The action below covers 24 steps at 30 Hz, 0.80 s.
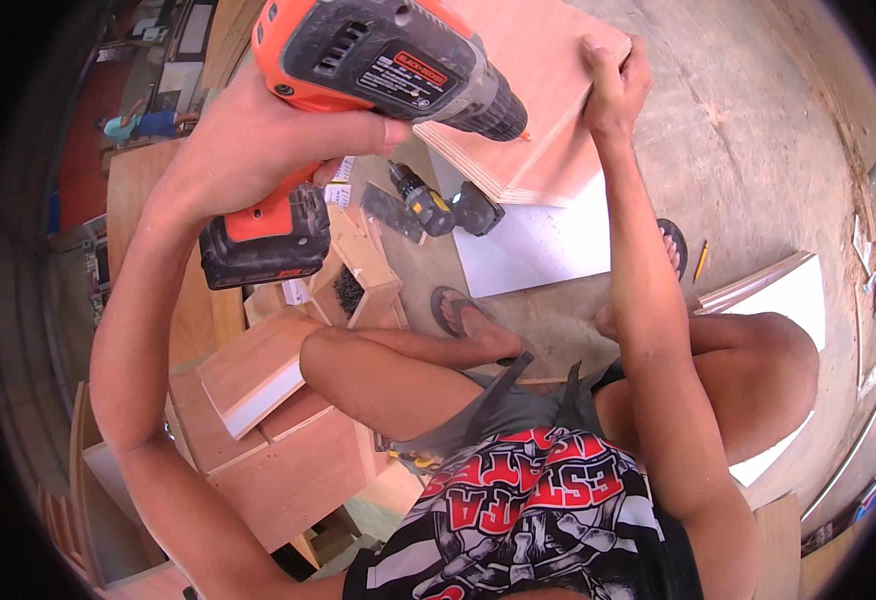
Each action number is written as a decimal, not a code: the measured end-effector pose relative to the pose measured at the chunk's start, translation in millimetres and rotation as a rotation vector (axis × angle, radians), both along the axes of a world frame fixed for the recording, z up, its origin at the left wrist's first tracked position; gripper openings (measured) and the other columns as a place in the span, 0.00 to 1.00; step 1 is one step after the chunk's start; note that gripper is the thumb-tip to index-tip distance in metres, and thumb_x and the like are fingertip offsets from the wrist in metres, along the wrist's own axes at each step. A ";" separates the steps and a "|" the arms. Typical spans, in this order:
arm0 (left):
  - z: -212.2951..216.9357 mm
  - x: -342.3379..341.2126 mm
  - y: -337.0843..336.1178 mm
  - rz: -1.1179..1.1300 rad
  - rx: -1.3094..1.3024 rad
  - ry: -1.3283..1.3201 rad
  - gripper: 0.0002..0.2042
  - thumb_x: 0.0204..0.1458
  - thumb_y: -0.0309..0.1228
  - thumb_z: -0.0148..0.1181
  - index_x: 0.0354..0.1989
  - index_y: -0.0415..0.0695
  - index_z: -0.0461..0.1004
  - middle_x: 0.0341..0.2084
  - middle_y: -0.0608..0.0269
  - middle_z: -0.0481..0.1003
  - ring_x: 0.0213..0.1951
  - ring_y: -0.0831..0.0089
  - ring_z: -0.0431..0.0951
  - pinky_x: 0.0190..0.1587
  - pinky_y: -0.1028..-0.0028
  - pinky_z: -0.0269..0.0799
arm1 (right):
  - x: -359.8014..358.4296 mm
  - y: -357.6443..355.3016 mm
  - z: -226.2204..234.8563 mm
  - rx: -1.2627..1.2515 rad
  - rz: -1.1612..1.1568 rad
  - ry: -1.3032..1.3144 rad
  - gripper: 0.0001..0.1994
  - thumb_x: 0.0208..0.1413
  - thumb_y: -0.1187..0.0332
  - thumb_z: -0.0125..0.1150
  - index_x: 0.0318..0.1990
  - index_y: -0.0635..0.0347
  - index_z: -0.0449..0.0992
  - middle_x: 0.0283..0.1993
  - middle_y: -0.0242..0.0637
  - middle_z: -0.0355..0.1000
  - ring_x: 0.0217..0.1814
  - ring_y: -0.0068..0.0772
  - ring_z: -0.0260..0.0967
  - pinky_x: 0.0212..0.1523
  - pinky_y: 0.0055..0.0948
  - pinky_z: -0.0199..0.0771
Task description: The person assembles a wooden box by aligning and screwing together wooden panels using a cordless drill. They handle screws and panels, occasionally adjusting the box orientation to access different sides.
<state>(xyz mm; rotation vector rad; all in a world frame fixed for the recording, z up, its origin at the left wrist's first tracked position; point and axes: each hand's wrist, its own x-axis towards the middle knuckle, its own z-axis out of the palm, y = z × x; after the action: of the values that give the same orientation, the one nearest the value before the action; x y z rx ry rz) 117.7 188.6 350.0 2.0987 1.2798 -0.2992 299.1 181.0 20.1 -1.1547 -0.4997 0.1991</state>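
My left hand (258, 150) is wrapped round the grip of an orange and black cordless drill (378, 60), its battery pack (266, 240) hanging below. The drill points right and downward; its bit meets the plywood near an edge, though I cannot tell how deep it is. That plywood piece (528, 60), which has layered edges and a sharp near corner, stands tilted in front of me. At its upper right edge, my right hand (618, 85) grips it, thumb on the broad face and fingers behind.
A second drill, yellow and black (426, 200), lies beside a white sheet (548, 255) on the floor. Left of my knee, a wooden tray (383, 290) holds dark screws. Wooden boxes (288, 460) crowd the left; a pencil (701, 260) and white-faced panels (783, 290) lie right. Another person (148, 124) is far left.
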 end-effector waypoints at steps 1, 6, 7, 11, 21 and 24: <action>0.4 2.2 -1.4 0.008 0.000 0.008 0.17 0.46 0.37 0.75 0.41 0.43 0.80 0.25 0.70 0.77 0.23 0.82 0.72 0.26 0.77 0.70 | -0.2 0.3 0.5 0.009 -0.005 0.000 0.18 0.50 0.58 0.66 0.32 0.69 0.73 0.28 0.42 0.73 0.29 0.31 0.66 0.32 0.34 0.67; 0.3 7.9 -4.9 0.004 -0.029 0.020 0.16 0.46 0.38 0.74 0.39 0.42 0.80 0.25 0.69 0.78 0.21 0.81 0.71 0.25 0.76 0.70 | -4.9 -2.3 5.5 0.023 0.005 0.052 0.17 0.51 0.59 0.65 0.32 0.69 0.73 0.27 0.40 0.73 0.29 0.29 0.65 0.32 0.32 0.67; 1.0 9.7 -2.6 -0.018 -0.032 0.044 0.16 0.46 0.38 0.74 0.38 0.42 0.81 0.25 0.68 0.78 0.20 0.81 0.71 0.25 0.76 0.70 | -4.8 -2.3 5.6 0.029 0.008 0.056 0.17 0.51 0.59 0.65 0.32 0.69 0.73 0.28 0.40 0.73 0.29 0.29 0.65 0.32 0.32 0.66; 6.4 17.9 -5.4 -0.018 0.038 0.161 0.15 0.46 0.39 0.73 0.35 0.42 0.81 0.21 0.69 0.77 0.19 0.82 0.70 0.24 0.75 0.68 | -5.2 -3.4 8.5 0.039 0.012 0.078 0.17 0.51 0.59 0.64 0.34 0.69 0.74 0.28 0.39 0.73 0.30 0.28 0.65 0.32 0.32 0.67; 4.3 19.7 7.7 -0.048 0.028 0.211 0.12 0.47 0.36 0.74 0.35 0.43 0.81 0.18 0.70 0.74 0.20 0.81 0.70 0.24 0.75 0.66 | -2.2 -1.5 1.6 0.025 0.023 0.046 0.19 0.51 0.58 0.64 0.35 0.72 0.75 0.30 0.45 0.74 0.32 0.36 0.69 0.36 0.34 0.69; 7.0 24.5 6.5 -0.093 0.034 0.202 0.14 0.46 0.35 0.75 0.39 0.43 0.81 0.22 0.69 0.76 0.22 0.81 0.73 0.26 0.75 0.70 | -4.6 -2.8 4.1 0.026 0.018 0.043 0.20 0.51 0.58 0.64 0.36 0.72 0.75 0.29 0.45 0.74 0.32 0.36 0.70 0.35 0.35 0.69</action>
<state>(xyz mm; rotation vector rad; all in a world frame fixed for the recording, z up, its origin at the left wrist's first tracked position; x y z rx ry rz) 142.2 195.2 357.0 2.2057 1.3108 -0.5458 294.5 178.2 24.2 -1.1192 -0.4737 0.2315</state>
